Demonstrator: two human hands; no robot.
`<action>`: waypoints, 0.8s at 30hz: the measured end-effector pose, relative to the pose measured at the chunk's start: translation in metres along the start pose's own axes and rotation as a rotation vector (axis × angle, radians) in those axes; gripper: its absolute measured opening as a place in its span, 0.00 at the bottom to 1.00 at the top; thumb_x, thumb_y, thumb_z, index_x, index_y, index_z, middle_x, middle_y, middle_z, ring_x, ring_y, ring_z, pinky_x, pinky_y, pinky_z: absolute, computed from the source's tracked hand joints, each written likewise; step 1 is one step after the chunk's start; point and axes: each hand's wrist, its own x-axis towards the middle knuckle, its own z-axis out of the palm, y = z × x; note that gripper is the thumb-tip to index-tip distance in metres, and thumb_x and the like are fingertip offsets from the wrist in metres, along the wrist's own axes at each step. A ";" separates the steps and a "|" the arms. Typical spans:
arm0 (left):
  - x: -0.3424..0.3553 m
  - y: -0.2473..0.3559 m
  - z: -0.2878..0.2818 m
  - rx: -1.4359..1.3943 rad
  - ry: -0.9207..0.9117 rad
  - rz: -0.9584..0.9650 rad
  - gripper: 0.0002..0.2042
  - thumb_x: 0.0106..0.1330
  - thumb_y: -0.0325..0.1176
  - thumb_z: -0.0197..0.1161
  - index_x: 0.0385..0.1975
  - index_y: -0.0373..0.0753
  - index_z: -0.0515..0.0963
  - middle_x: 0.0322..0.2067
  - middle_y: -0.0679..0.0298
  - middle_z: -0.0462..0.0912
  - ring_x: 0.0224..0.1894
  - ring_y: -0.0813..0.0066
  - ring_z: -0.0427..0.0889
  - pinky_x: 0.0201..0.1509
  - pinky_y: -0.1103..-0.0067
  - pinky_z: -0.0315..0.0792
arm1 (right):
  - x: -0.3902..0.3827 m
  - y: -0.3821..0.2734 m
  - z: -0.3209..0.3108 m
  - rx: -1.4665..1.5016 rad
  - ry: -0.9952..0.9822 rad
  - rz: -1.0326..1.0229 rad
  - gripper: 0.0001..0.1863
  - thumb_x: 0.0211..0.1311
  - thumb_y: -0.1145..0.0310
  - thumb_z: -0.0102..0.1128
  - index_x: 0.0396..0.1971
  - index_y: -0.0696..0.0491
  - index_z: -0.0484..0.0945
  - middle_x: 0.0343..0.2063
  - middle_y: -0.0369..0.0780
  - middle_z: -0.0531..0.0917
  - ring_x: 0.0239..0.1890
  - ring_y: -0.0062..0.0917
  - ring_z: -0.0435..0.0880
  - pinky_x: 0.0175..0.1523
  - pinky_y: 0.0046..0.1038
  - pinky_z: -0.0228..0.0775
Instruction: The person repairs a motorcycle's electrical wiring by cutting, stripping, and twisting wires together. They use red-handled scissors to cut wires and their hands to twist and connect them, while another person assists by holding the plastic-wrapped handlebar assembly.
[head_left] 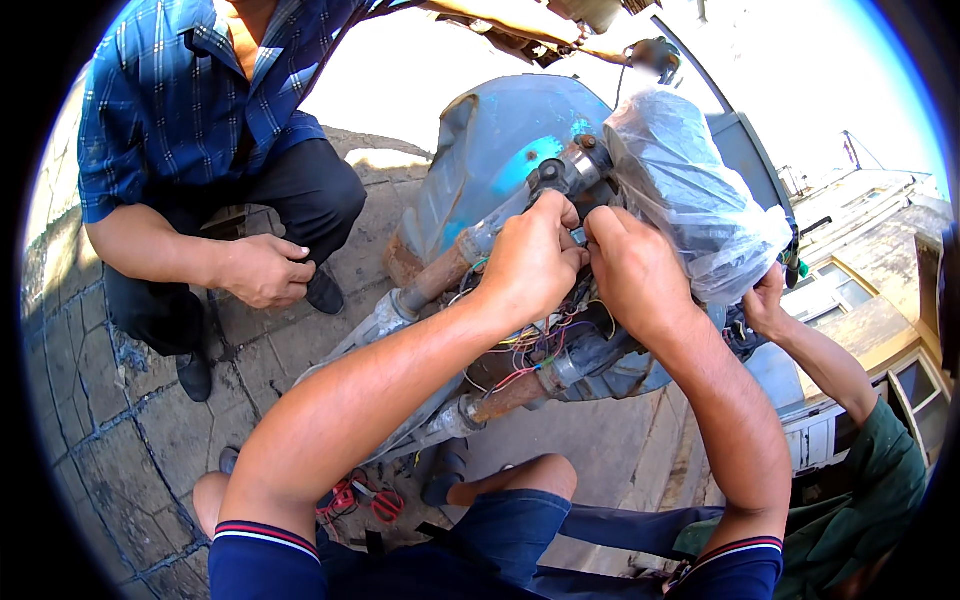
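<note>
My left hand [535,255] and my right hand [630,260] meet at the middle of a worn vehicle's front end, both with fingers curled in a pinch on something small that I cannot make out. Below them hangs a tangle of coloured wires [530,340] between rusty metal tubes [505,400]. Just above is a black and metal fitting [555,175]. A blue painted fender [485,130] stands behind. A clear plastic bag [680,170] covers a part beside my right hand.
A person in a checked shirt [190,110] crouches at left on paving [120,450]. Another person's hand [765,300], on an arm from a green sleeve, holds the bagged part at right. Red-handled tools [385,505] lie on the ground below. A building [890,260] stands at right.
</note>
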 end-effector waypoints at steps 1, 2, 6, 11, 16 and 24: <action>0.000 -0.001 0.000 0.008 0.003 0.003 0.13 0.59 0.16 0.65 0.42 0.29 0.71 0.25 0.56 0.84 0.28 0.72 0.85 0.32 0.74 0.77 | 0.001 -0.002 0.000 0.017 0.006 0.024 0.10 0.52 0.80 0.63 0.32 0.57 0.72 0.32 0.49 0.80 0.37 0.47 0.84 0.41 0.43 0.76; 0.001 -0.001 -0.001 0.005 0.005 0.005 0.13 0.59 0.16 0.65 0.42 0.29 0.71 0.25 0.56 0.84 0.28 0.72 0.85 0.32 0.74 0.77 | 0.002 -0.002 -0.001 0.016 0.008 0.026 0.09 0.53 0.80 0.63 0.32 0.57 0.72 0.32 0.49 0.80 0.37 0.48 0.84 0.41 0.43 0.76; 0.002 -0.001 -0.002 0.008 0.015 0.001 0.13 0.59 0.17 0.66 0.41 0.30 0.72 0.23 0.57 0.84 0.27 0.72 0.85 0.33 0.74 0.77 | 0.003 -0.001 0.001 -0.024 0.004 0.005 0.09 0.53 0.81 0.61 0.34 0.57 0.74 0.32 0.50 0.80 0.37 0.49 0.84 0.41 0.44 0.76; 0.002 -0.002 -0.001 0.011 0.020 0.001 0.12 0.58 0.18 0.67 0.39 0.30 0.72 0.21 0.57 0.83 0.26 0.72 0.85 0.32 0.74 0.77 | 0.000 0.003 0.002 -0.071 -0.020 -0.009 0.06 0.54 0.80 0.60 0.32 0.58 0.75 0.31 0.50 0.79 0.37 0.48 0.83 0.41 0.44 0.76; 0.003 -0.006 -0.002 -0.005 0.019 0.004 0.12 0.58 0.17 0.67 0.38 0.30 0.72 0.21 0.56 0.84 0.25 0.72 0.85 0.30 0.74 0.77 | -0.001 0.006 0.003 -0.096 -0.043 -0.014 0.05 0.54 0.80 0.59 0.31 0.58 0.74 0.32 0.50 0.79 0.36 0.48 0.83 0.41 0.44 0.76; 0.003 -0.011 0.002 -0.076 -0.006 -0.013 0.10 0.59 0.17 0.67 0.36 0.29 0.72 0.21 0.56 0.84 0.25 0.73 0.85 0.29 0.75 0.77 | -0.002 0.009 0.003 -0.087 -0.043 -0.025 0.03 0.59 0.77 0.59 0.30 0.58 0.74 0.28 0.50 0.82 0.31 0.48 0.85 0.37 0.43 0.77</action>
